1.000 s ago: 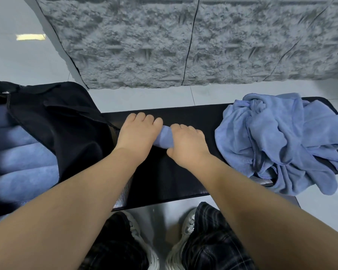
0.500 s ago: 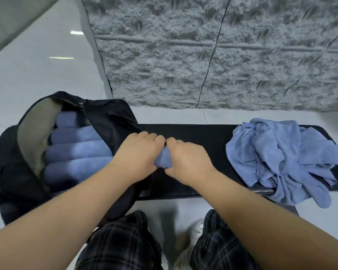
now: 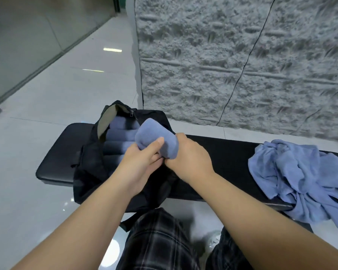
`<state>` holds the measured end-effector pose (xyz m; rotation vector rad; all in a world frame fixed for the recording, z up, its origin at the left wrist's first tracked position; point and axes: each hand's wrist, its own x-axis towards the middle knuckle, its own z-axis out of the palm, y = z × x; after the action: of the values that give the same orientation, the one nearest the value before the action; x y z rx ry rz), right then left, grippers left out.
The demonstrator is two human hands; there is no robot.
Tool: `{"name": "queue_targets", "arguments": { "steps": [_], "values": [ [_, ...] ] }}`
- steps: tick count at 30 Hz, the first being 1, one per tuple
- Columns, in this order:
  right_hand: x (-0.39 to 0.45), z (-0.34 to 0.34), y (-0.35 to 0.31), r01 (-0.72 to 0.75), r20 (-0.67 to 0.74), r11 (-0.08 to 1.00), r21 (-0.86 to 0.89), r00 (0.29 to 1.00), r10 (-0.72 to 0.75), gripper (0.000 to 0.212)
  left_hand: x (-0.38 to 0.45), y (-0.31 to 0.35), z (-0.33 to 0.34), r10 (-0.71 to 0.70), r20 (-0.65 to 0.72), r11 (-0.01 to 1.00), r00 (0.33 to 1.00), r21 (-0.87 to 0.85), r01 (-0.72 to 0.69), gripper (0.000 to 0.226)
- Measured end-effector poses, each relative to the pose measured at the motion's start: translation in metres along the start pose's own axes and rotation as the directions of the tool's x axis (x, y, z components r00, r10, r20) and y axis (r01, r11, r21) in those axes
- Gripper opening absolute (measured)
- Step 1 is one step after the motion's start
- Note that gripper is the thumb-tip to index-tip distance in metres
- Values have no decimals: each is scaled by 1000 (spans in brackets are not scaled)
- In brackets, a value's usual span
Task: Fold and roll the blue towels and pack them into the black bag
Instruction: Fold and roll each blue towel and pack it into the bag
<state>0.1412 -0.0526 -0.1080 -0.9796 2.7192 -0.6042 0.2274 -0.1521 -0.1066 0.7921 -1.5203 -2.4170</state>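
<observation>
Both hands hold one rolled towel (image 3: 156,137) just above the open bag (image 3: 90,164). The left hand (image 3: 142,160) grips the roll from below and from the near side, its thumb pressed across the front of the cloth and its fingers curled under. The right hand (image 3: 187,158) is closed round the roll's right end, knuckles up, with the cloth bulging out past the fingers. The two hands touch each other beneath the roll. The roll tilts, its rounded upper end pointing up and away toward the bag's mouth.

The bag stands on the left part of the black padded surface (image 3: 53,162), its zip (image 3: 132,114) undone and its flap folded back so the pale lining (image 3: 107,121) shows. Inside it lie packed rolls (image 3: 121,133), stacked side by side; the held roll hides part of them, so I cannot tell how many there are. A strap (image 3: 129,223) hangs off the bag's near edge over the front of the surface.

On the right end of the surface lies a loose heap of towels (image 3: 300,182), crumpled and unfolded, spilling over the near edge. It is well apart from the hands.

Plaid trousers (image 3: 160,242) show at the bottom, and a rough grey wall (image 3: 242,55) rises behind the surface, with glossy floor (image 3: 66,94) to the left.
</observation>
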Motion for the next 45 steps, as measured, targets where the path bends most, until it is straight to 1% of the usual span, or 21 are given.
{"name": "queue_targets", "arguments": {
  "steps": [2, 4, 7, 9, 11, 13, 17, 19, 22, 24, 26, 29, 30, 31, 33, 34, 35, 36, 37, 40, 45],
  "values": [
    [-2, 3, -11, 83, -1, 997, -6, 997, -83, 28, -2, 10, -5, 15, -39, 998, 999, -56, -17, 53],
    [-4, 4, -20, 164, 32, 986, 2, 986, -164, 28, -4, 18, -14, 19, -81, 997, 997, -71, -25, 64],
    [-6, 7, -30, 225, 130, 969, 103, 963, -237, 35, -6, 20, -33, 45, -97, 998, 994, -33, -48, 48],
    [-7, 8, -36, 192, 221, 955, 228, 945, -243, 42, -8, 18, -44, 81, -55, 996, 995, -24, -82, 41],
    [-4, 8, -39, 119, 308, 939, 321, 925, -223, 48, -7, 16, -53, 110, -7, 994, 994, -17, -110, 52],
    [3, 8, -40, 65, 368, 925, 375, 905, -213, 55, -4, 12, -60, 139, 16, 990, 990, -35, -139, 62],
    [16, 13, -42, 10, 462, 896, 443, 854, -238, 74, 3, 7, -69, 185, 60, 982, 981, -40, -183, 62],
    [22, 19, -41, 21, 494, 888, 459, 825, -275, 71, 6, 4, -72, 186, 72, 982, 980, -28, -184, 60],
    [32, 26, -40, 103, 487, 868, 486, 793, -367, 35, 12, 0, -80, 217, 80, 975, 973, 39, -220, 60],
    [38, 31, -39, 110, 468, 858, 502, 799, -377, 23, 18, -3, -90, 217, 84, 971, 973, 88, -224, 63],
    [44, 37, -35, 106, 409, 847, 522, 840, -357, 28, 23, -9, -98, 195, 80, 962, 978, 178, -206, 61],
    [51, 42, -26, 6, 319, 798, 603, 915, -248, 46, 28, -20, -106, 112, -122, 943, 986, 326, -67, 37],
    [52, 45, -24, -35, 300, 779, 626, 933, -200, 50, 28, -25, -109, 116, -177, 898, 977, 438, -28, 29],
    [53, 49, -23, -58, 273, 760, 647, 948, -161, 52, 28, -30, -112, 157, -177, 784, 972, 621, -14, 24],
    [54, 57, -23, -62, 194, 726, 685, 976, -99, 53, 25, -41, -117, 222, -31, 368, 975, 928, -54, 24],
    [54, 60, -27, -65, 162, 707, 704, 984, -70, 52, 22, -45, -117, 182, 40, 141, 982, 988, -66, 27],
    [55, 62, -30, -72, 137, 690, 721, 990, -40, 52, 18, -47, -115, 113, 50, -64, 992, 997, -43, 36],
    [56, 64, -34, -79, 121, 673, 735, 993, -16, 52, 14, -47, -113, 52, 28, -208, 998, 978, -17, 45],
    [56, 66, -38, -82, 106, 658, 748, 994, 3, 52, 11, -47, -111, 18, 20, -294, 1000, 956, -13, 50],
    [58, 67, -47, -76, 82, 626, 776, 996, 20, 52, 7, -47, -108, -22, 74, -401, 997, 913, -77, 54],
    [60, 73, -49, -60, 47, 633, 772, 998, 37, 56, 5, -52, -109, -70, 85, -431, 994, 896, -107, 59]
  ]
}}
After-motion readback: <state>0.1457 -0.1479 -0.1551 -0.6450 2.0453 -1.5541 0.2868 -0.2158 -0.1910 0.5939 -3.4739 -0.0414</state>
